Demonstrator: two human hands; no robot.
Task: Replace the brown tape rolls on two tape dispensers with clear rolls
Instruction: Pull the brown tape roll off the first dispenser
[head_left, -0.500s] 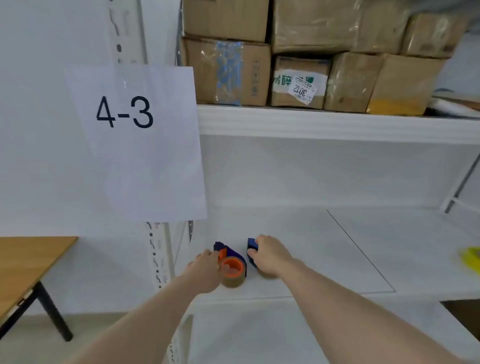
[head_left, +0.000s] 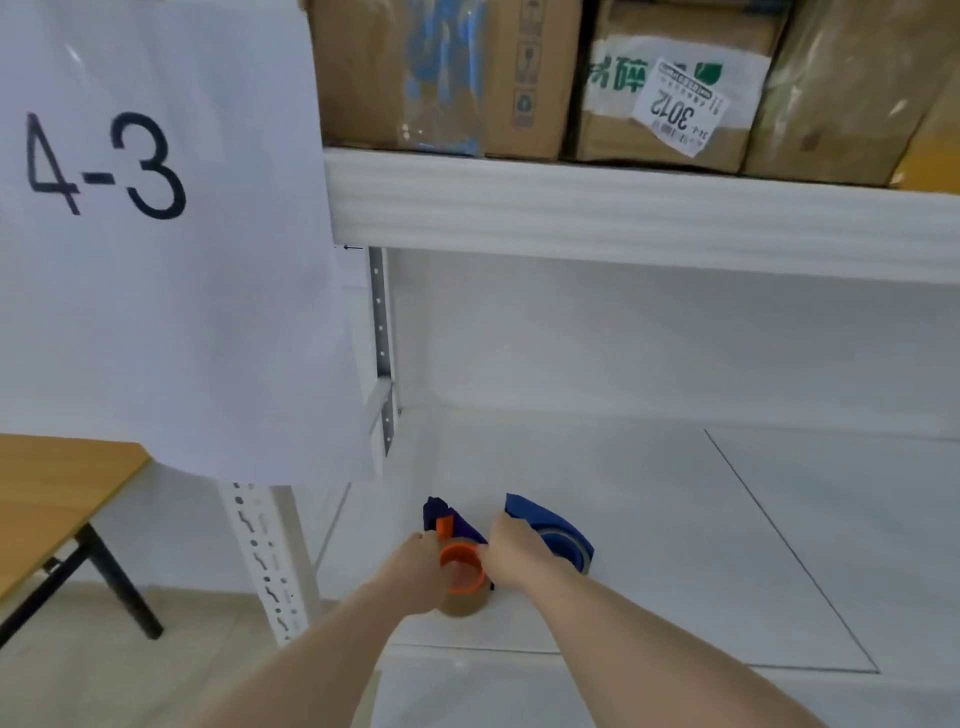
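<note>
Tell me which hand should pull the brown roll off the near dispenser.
Probably left. The left hand already wraps the brown roll; the right hand is at the orange hub, placed to steady the dispenser.

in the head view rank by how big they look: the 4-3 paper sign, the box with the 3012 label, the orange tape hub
1. 4-3 paper sign, though it hangs nearer the camera
2. box with the 3012 label, partly cropped
3. orange tape hub
</note>
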